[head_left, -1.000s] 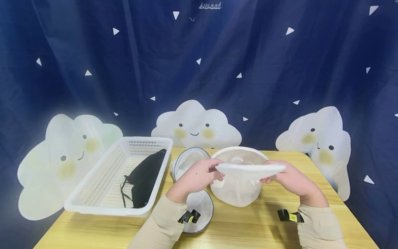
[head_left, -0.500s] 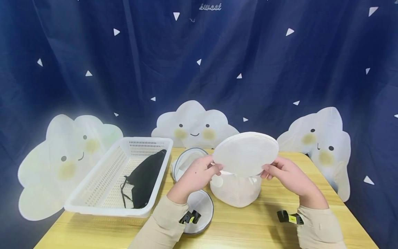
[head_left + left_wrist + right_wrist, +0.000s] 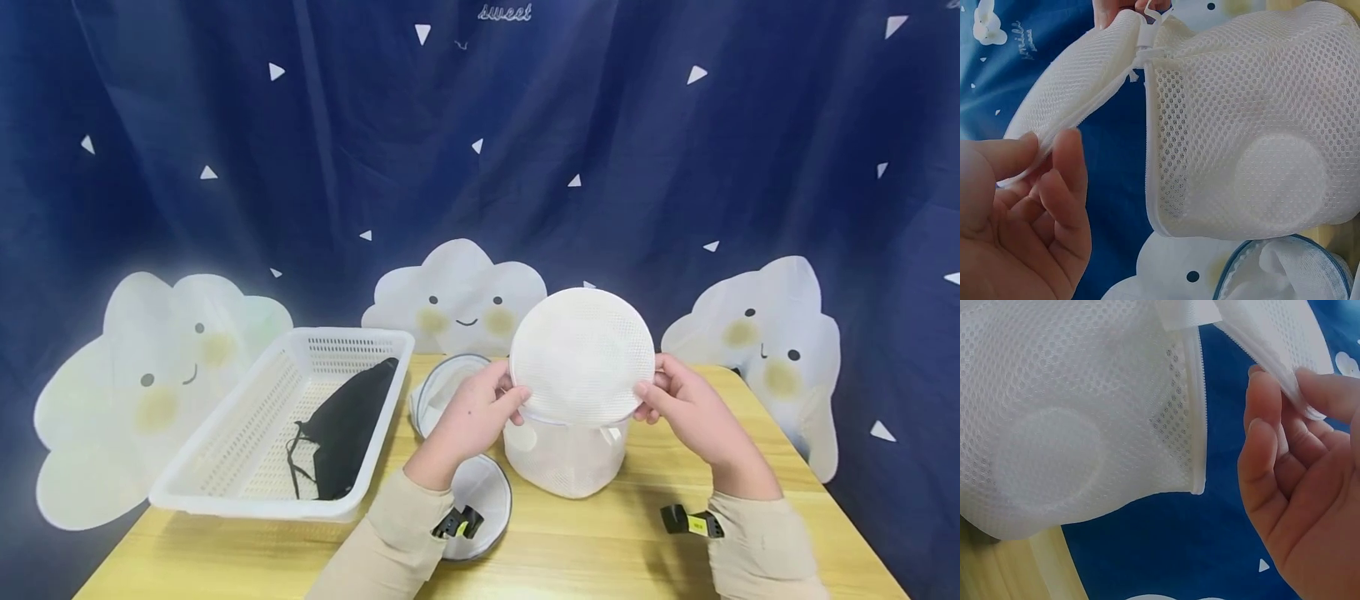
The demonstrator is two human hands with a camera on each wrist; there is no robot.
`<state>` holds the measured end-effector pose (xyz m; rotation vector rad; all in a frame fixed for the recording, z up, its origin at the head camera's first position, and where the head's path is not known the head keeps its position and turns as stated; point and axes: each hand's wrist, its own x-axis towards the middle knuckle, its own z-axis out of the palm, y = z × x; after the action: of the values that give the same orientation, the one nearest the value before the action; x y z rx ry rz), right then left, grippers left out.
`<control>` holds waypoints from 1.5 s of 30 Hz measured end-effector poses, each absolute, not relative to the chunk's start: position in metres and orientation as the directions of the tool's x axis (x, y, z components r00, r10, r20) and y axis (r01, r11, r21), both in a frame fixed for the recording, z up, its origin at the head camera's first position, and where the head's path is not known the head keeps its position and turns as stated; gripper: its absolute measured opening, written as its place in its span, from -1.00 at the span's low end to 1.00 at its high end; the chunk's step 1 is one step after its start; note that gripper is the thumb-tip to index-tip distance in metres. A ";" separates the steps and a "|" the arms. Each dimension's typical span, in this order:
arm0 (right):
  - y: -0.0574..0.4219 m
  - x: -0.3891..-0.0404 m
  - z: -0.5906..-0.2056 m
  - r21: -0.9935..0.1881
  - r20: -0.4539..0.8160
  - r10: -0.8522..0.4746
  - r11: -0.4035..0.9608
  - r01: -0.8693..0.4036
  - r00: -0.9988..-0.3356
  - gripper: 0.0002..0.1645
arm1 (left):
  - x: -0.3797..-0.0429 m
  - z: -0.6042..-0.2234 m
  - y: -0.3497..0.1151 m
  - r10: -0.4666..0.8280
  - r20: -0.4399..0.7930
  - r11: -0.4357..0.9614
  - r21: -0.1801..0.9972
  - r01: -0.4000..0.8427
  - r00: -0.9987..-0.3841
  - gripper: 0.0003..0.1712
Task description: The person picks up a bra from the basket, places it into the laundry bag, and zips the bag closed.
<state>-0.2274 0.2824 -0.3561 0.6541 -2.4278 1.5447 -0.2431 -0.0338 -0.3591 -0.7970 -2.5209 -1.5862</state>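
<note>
A white mesh laundry bag point(image 3: 566, 462) stands on the table in the head view, its zippered round lid point(image 3: 583, 357) raised upright above the mouth. My left hand point(image 3: 480, 410) pinches the lid's left edge between thumb and fingers. At the opposite edge, my right hand point(image 3: 688, 412) pinches it the same way. The left wrist view shows the lid joined to the body by a white tab point(image 3: 1146, 40), with the zip edges apart elsewhere. Zipper teeth point(image 3: 1202, 406) line the bag's mouth in the right wrist view. A pale round patch point(image 3: 1047, 456) shows on the bag's side.
Left of the bag, a white plastic basket point(image 3: 240, 505) holds a black cloth item point(image 3: 352, 433) with thin straps. Two dark-trimmed white mesh pieces lie between: one point(image 3: 438, 392) behind my left hand, another point(image 3: 491, 500) beside my left sleeve. A blue curtain point(image 3: 480, 150) hangs behind the table.
The lid has swung up from nearly edge-on to upright, its round face now toward the head camera. Both hands keep hold of its edges and have turned with it. The bag body stays put.
</note>
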 end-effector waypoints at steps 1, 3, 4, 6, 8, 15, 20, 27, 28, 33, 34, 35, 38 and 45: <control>0.281 -0.228 -0.356 -0.819 0.380 -0.257 0.352 -0.453 -0.888 -0.72 | -0.244 -0.359 -0.034 0.382 0.311 0.342 0.827 0.446 -0.870 -0.80; 0.279 -0.229 -0.357 -0.836 0.363 -0.246 0.340 -0.431 -0.899 -0.66 | -0.244 -0.360 -0.034 0.361 0.301 0.351 0.833 0.428 -0.882 -0.75; 0.278 -0.230 -0.357 -0.842 0.352 -0.241 0.339 -0.419 -0.904 -0.63 | -0.245 -0.360 -0.034 0.351 0.295 0.353 0.837 0.417 -0.889 -0.70; 0.275 -0.231 -0.358 -0.852 0.329 -0.237 0.344 -0.395 -0.914 -0.58 | -0.245 -0.360 -0.035 0.328 0.277 0.370 0.842 0.393 -0.903 -0.58; 0.274 -0.231 -0.359 -0.857 0.309 -0.226 0.355 -0.374 -0.924 -0.56 | -0.246 -0.360 -0.034 0.311 0.269 0.383 0.843 0.379 -0.912 -0.43; 0.274 -0.228 -0.358 -0.845 0.282 -0.182 0.417 -0.334 -0.942 -0.48 | -0.248 -0.354 -0.027 0.286 0.247 0.480 0.800 0.361 -0.926 -0.12; 0.276 -0.229 -0.358 -0.831 0.276 -0.176 0.451 -0.326 -0.945 -0.39 | -0.250 -0.349 -0.020 0.305 0.229 0.629 0.680 0.376 -0.924 -0.20; 0.279 -0.230 -0.360 -0.794 0.265 -0.153 0.526 -0.306 -0.952 -0.31 | -0.252 -0.346 -0.010 0.349 0.202 0.755 0.518 0.403 -0.915 -0.35; 0.279 -0.230 -0.360 -0.784 0.262 -0.148 0.544 -0.300 -0.954 -0.29 | -0.252 -0.346 -0.009 0.358 0.200 0.766 0.496 0.409 -0.912 -0.37; 0.282 -0.232 -0.360 -0.722 0.244 -0.138 0.635 -0.275 -0.960 -0.21 | -0.252 -0.349 -0.005 0.387 0.237 0.797 0.400 0.452 -0.891 -0.52; 0.283 -0.232 -0.360 -0.711 0.242 -0.138 0.648 -0.272 -0.960 -0.21 | -0.252 -0.350 -0.004 0.390 0.245 0.800 0.388 0.458 -0.888 -0.54; 0.283 -0.232 -0.360 -0.700 0.241 -0.139 0.660 -0.272 -0.960 -0.22 | -0.252 -0.350 -0.003 0.392 0.251 0.802 0.379 0.462 -0.885 -0.56; 0.285 -0.233 -0.361 -0.674 0.247 -0.142 0.686 -0.276 -0.958 -0.25 | -0.252 -0.353 -0.001 0.395 0.243 0.807 0.368 0.461 -0.886 -0.60; 0.285 -0.233 -0.363 -0.657 0.250 -0.150 0.700 -0.282 -0.957 -0.31 | -0.251 -0.359 0.001 0.408 0.231 0.812 0.350 0.467 -0.883 -0.67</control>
<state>-0.2333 0.2846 -0.3631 0.3501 -2.7301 1.0989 -0.2507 0.0008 -0.3588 -0.6927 -2.8516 -0.6075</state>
